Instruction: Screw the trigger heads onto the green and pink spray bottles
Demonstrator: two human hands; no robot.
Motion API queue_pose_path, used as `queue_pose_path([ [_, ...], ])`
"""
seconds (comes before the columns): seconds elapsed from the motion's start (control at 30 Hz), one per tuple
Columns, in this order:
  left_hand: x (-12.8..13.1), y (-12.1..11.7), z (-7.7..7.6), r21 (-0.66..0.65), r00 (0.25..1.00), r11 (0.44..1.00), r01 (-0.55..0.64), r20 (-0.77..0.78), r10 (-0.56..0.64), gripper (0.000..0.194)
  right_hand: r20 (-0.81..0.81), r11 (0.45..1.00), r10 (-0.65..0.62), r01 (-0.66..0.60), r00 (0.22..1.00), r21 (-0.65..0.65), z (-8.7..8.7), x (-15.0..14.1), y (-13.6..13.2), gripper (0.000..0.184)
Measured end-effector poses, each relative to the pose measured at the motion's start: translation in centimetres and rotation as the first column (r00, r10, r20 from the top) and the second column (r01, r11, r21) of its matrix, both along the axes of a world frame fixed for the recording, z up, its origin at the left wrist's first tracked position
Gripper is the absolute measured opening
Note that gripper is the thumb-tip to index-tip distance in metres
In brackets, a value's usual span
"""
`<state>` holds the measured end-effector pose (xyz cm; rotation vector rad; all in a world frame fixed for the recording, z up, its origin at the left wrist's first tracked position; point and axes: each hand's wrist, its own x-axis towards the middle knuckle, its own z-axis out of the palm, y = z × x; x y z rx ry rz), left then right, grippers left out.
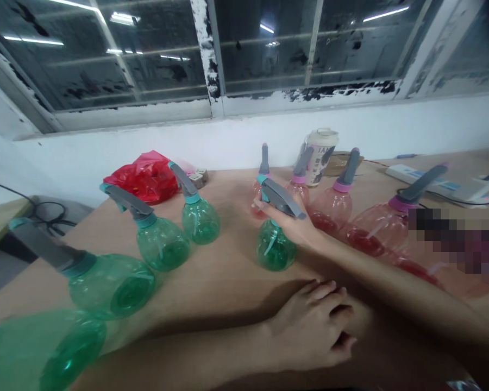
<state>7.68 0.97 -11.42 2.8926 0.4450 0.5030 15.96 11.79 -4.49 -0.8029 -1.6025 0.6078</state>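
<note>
My right hand [299,225] is wrapped round the neck and grey trigger head of a green spray bottle [276,250]. The bottle stands near the middle of the table, tilted little if at all. Palm down on the tabletop nearer to me lies my left hand [313,326], its fingers loosely bent and apart, with nothing seen in them. Three more green spray bottles, a far one [201,221], a middle one [163,244] and a near one [112,285], run along the left, with a further green bottle [44,347] cut off at the corner. Pink spray bottles [332,209] line the right.
A red plastic bag [144,176] lies at the back left beside small beige blocks [198,177]. Against the wall stand a printed paper cup [321,157] and a brown cardboard piece [342,163]. A white power strip [427,182] with a cable lies at the right.
</note>
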Motion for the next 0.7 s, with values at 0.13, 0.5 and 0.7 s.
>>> queue_pose_path([
  [0.13,0.8,-0.2,-0.1,0.026,1.0,1.0,0.003,0.007,-0.003,0.04,0.014,1.0,-0.009,0.009,1.0,0.0,0.0,0.2,-0.6,0.008],
  [0.5,0.5,0.0,-0.3,0.04,0.999,0.999,0.029,0.019,-0.03,0.039,-0.029,0.998,0.047,-0.048,0.998,-0.032,0.0,0.1,-1.4,0.019],
  [0.7,0.5,0.1,-0.4,0.024,0.999,0.999,0.034,0.021,-0.035,0.04,-0.048,0.999,0.047,-0.048,0.998,-0.025,0.0,0.1,-1.4,0.019],
])
